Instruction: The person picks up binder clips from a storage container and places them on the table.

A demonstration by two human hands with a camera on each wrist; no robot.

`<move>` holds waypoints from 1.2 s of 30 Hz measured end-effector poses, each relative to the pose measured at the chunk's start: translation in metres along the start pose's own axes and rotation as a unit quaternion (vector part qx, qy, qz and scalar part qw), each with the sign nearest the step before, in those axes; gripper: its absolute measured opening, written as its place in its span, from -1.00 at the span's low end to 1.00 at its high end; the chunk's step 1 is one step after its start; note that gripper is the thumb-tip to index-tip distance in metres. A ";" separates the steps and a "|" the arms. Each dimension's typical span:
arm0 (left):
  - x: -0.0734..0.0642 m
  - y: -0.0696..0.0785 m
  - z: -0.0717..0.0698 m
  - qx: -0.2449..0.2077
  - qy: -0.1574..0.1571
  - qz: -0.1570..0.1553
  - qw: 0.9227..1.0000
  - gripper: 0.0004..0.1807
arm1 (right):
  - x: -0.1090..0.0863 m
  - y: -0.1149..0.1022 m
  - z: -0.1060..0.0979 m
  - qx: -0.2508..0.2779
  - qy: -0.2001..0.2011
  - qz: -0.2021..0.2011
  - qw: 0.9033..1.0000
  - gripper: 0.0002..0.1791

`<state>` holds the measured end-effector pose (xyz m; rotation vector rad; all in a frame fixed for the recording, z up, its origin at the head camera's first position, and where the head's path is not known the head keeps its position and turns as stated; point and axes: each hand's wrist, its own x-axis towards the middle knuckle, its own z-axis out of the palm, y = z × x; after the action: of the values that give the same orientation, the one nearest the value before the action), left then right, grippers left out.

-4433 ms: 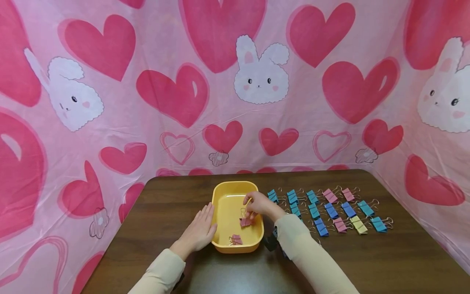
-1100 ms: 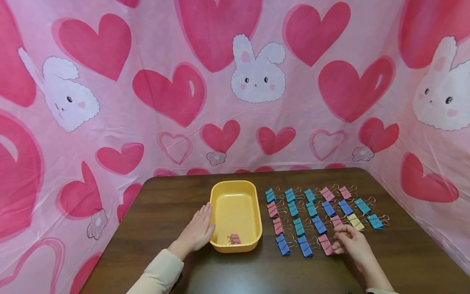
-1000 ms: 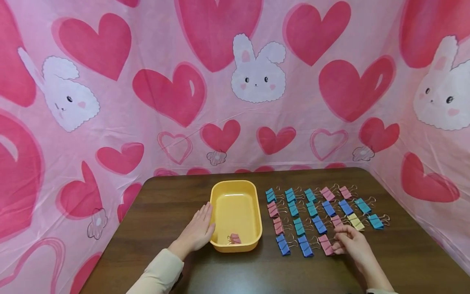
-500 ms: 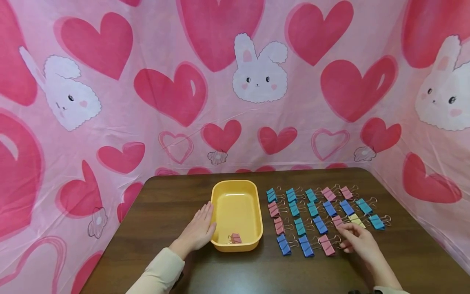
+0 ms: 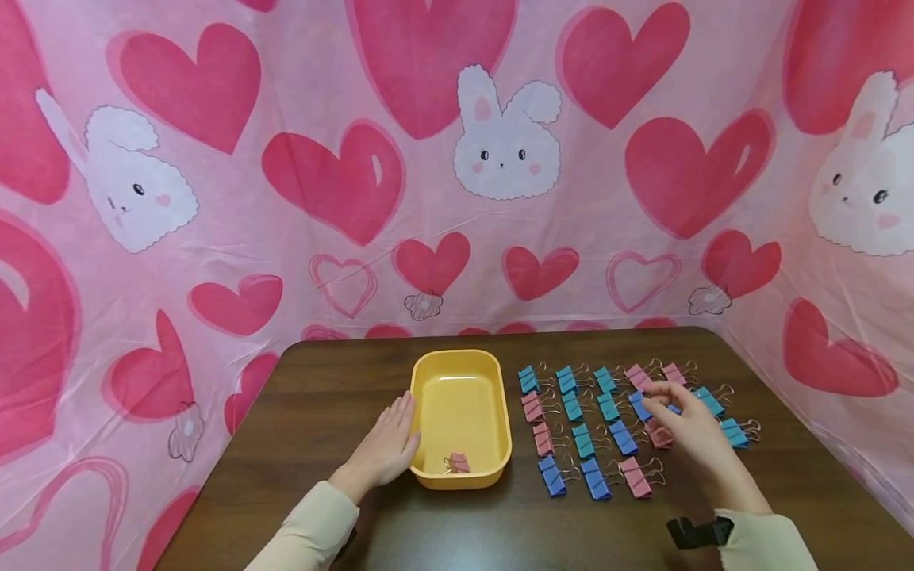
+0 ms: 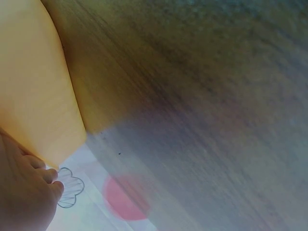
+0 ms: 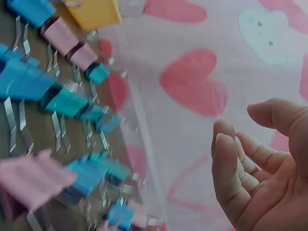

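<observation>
My left hand (image 5: pixel 382 444) lies along the left wall of a yellow plastic bin (image 5: pixel 457 412), fingers straight against it. In the left wrist view, the fingertips of the left hand (image 6: pixel 29 187) show beside the bin's side (image 6: pixel 38 86). One pink binder clip (image 5: pixel 459 462) lies in the bin near its front end. Over the rows of clips hovers my right hand (image 5: pixel 689 436), thumb and fingers apart; the right wrist view shows nothing between them. Below it a pink binder clip (image 5: pixel 658 434) is visible, while a yellow clip is hidden. A pink binder clip (image 5: pixel 635 477) ends the nearest row.
Rows of teal (image 5: pixel 582 441), blue (image 5: pixel 595 478) and pink binder clips fill the table right of the bin, handles pointing right. The dark wooden table (image 5: pixel 321 373) backs onto a pink cloth (image 5: pixel 443 214) with hearts and rabbits.
Earlier my right hand held a pink clip over the bin, then set it in the nearest row. It has let go and risen away over the rows. My left hand stays put.
</observation>
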<state>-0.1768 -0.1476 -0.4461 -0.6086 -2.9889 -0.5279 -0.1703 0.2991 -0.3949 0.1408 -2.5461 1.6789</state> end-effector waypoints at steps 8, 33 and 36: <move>0.001 0.000 -0.001 0.002 0.002 0.004 1.000 -0.37 | 0.022 -0.033 0.027 0.000 -0.048 -0.070 0.996 -0.64; 0.000 0.000 -0.001 0.009 0.006 0.014 1.000 -0.36 | 0.046 -0.081 0.133 0.006 -0.236 -0.131 0.963 -0.75; 0.000 -0.001 -0.001 0.012 0.005 0.012 1.000 -0.36 | 0.045 -0.079 0.147 0.012 -0.257 -0.136 0.957 -0.75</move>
<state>-0.1769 -0.1486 -0.4453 -0.6369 -2.9693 -0.4922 -0.2083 0.1318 -0.3745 1.0022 -2.6685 1.7362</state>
